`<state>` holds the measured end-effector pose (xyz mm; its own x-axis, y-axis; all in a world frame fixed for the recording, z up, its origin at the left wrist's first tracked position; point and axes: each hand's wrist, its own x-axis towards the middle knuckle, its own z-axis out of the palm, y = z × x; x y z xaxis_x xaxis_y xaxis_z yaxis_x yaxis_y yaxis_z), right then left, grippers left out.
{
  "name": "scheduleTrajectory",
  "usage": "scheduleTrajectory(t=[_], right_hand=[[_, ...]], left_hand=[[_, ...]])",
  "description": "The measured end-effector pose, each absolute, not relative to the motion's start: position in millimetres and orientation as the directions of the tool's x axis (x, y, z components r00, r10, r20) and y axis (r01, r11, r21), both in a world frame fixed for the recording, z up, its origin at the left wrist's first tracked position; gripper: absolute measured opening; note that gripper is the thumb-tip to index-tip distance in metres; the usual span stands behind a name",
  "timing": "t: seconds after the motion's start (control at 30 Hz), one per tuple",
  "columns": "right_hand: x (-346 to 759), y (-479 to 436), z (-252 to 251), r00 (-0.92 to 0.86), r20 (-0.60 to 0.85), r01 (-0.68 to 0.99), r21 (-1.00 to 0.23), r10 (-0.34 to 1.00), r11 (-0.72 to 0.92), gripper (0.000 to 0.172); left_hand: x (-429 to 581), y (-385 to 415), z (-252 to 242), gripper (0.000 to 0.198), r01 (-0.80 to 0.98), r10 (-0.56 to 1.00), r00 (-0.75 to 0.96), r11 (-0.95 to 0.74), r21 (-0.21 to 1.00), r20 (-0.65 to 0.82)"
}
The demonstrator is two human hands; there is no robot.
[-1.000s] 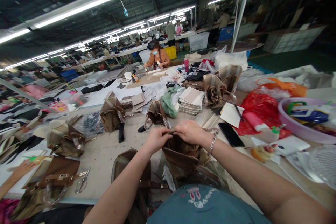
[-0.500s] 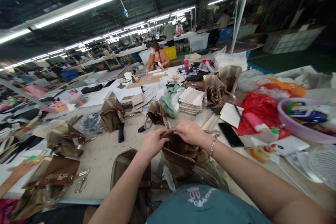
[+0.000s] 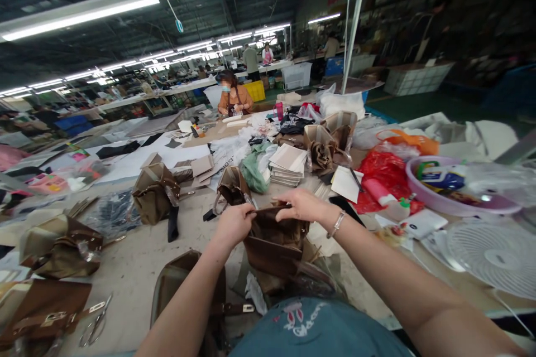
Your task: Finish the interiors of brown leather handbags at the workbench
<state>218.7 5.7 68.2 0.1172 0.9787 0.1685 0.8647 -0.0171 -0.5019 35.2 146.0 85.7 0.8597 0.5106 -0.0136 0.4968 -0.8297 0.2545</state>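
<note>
A brown leather handbag stands on the worktable right in front of me. My left hand is closed on the left end of its top edge. My right hand, with a bracelet at the wrist, grips the right end of the same edge. Both hands hold the bag's mouth between them. Another brown bag lies flat just below my left forearm.
More brown bags lie at the left, centre and back. Scissors lie near the front edge. At the right are a phone, red plastic bag, pink basin and white fan. A person works at the far end.
My head has turned right, so the scene has shifted left and the fan has come into view. My hands have stayed on the bag's top edge and drawn it wider.
</note>
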Motion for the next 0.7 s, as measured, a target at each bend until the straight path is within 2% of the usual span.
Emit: scheduleTrajectory(t=[0.07, 0.17, 0.37, 0.43, 0.53, 0.7], right_hand=[[242, -12, 69, 0.178, 0.221, 0.744, -0.668, 0.959, 0.016, 0.060], [264, -39, 67, 0.279, 0.229, 0.684, -0.729, 0.932, -0.026, 0.054], [251, -48, 53, 0.263, 0.231, 0.762, -0.646, 0.937, -0.055, 0.055], [244, -41, 49, 0.252, 0.243, 0.788, -0.614, 0.937, -0.053, 0.046], [238, -34, 47, 0.230, 0.230, 0.796, -0.604, 0.946, -0.046, 0.028], [237, -35, 46, 0.244, 0.264, 0.836, -0.544, 0.933, -0.064, 0.028]], left_hand=[[34, 148, 84, 0.019, 0.525, 0.539, 0.842, -0.817, 0.238, -0.006], [33, 149, 83, 0.020, 0.525, 0.541, 0.841, -0.816, 0.244, 0.000], [37, 149, 81, 0.019, 0.530, 0.550, 0.835, -0.799, 0.284, -0.013], [36, 151, 81, 0.019, 0.514, 0.539, 0.842, -0.798, 0.315, -0.009], [32, 153, 79, 0.019, 0.471, 0.512, 0.859, -0.787, 0.398, -0.003], [26, 156, 74, 0.020, 0.427, 0.500, 0.866, -0.716, 0.552, -0.021]])
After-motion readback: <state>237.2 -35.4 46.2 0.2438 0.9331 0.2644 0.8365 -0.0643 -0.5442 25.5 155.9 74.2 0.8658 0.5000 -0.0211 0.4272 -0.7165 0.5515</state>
